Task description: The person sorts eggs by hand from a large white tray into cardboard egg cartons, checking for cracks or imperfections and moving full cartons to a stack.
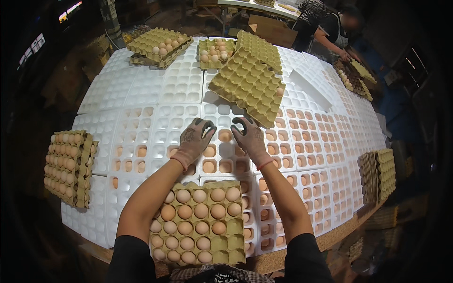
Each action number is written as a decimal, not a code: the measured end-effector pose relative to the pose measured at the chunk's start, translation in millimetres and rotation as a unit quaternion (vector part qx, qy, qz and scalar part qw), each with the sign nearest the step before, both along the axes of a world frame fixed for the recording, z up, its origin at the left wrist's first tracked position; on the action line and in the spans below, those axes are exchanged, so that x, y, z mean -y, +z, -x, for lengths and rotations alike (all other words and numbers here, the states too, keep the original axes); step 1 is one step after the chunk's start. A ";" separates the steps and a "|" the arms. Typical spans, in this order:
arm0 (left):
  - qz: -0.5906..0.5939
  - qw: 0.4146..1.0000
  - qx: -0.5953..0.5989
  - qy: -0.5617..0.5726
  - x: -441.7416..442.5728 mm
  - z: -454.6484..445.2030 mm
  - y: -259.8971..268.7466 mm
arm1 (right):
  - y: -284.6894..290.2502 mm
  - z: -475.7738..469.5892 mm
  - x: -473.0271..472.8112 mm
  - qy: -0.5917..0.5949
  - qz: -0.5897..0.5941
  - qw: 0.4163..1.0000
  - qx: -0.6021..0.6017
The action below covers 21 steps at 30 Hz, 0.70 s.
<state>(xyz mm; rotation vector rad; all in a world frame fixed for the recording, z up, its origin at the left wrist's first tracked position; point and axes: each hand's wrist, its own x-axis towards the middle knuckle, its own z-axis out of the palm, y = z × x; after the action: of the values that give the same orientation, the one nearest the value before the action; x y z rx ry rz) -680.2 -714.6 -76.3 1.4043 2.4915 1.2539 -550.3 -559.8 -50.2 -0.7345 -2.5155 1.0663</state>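
Observation:
My left hand (196, 138), in a knit glove with dark fingertips, hovers over a white foam egg tray (201, 155). Its fingers curl towards the thumb; a gap shows between them and no egg is visible there. Opposite it, my right hand (249, 138) wears a similar glove, thumb and fingers curved apart, with nothing seen between them. An egg (225, 136) sits in a foam pocket between the hands, and more eggs (209, 165) fill pockets nearer me. Below my wrists lies a pulp egg tray (220, 243) of brown eggs (201, 211), several cups bare at its right.
Pulp trays (247, 83) overlap beyond my hands, one egg at their edge. More trays with eggs stand at the far left (155, 44), far middle (216, 53) and left (67, 166). A tray stack (378, 175) stands right. A co-worker (327, 35) handles a tray (354, 79).

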 end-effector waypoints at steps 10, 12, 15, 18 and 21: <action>0.047 0.997 -0.040 -0.054 55.6 -1.7 24.5 | -10.4 -73.3 30.0 0.201 0.017 0.978 -0.047; 0.067 0.995 -0.021 -0.070 90.5 -25.6 43.3 | 19.4 -107.5 52.1 0.319 -0.149 0.935 0.023; 0.156 0.979 -0.022 -0.131 100.4 -76.5 51.0 | -11.5 -137.6 60.3 0.319 -0.297 0.899 0.047; 0.153 0.952 -0.164 -0.209 105.8 -110.2 35.9 | 7.4 -147.9 62.6 0.205 0.108 0.971 -0.068; 0.222 0.907 -0.265 -0.242 104.8 -122.2 22.3 | 27.8 -157.9 75.5 0.208 0.156 0.965 0.019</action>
<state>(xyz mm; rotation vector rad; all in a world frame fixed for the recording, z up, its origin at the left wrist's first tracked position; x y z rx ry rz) -558.0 -819.4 -53.9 2.2232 2.2276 0.2059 -392.5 -635.4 -22.4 -0.2996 -2.6304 1.6297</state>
